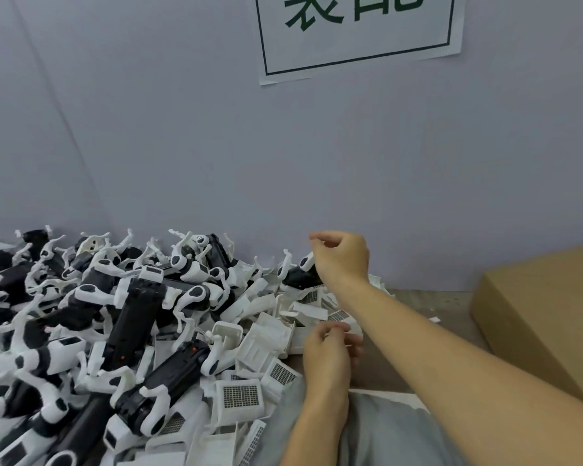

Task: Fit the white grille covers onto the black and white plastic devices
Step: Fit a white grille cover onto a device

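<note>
Selection step, by the look of it: reaching over the heap for parts, no cover seated on a device yet.

Right hand (342,257) hovering above the far end of the pile, fingers curled in, thumb and forefinger tips drawn together; nothing visible between them, so possibly pinching a small part, cannot tell. Sitting just below the wrist: one black and white device (302,272), partly hidden behind the hand.

Left hand (329,354) lying nearer the body at the pile's right edge, fingers bent over a white cover (339,331); gripping it or merely resting on it, cannot tell from this angle.

Remaining devices (138,307) lying tangled at left, white limbs interlocking. Loose grille covers (241,396) lying scattered at centre and lower centre, some mesh side up, some face down.

Next move, judged: lifting one device free, turning it to expose its opening, aligning the cover's mesh side outward, pressing until seated.

Obstacles: limbs hooking on neighbouring devices during lifting; covers overlapping, so picking a single one needing care. Cardboard box (546,317) standing at right, near the right forearm, limiting elbow room. Paper sign (357,45) hanging on the grey wall behind; grey cloth (377,432) lying across the near foreground.
</note>
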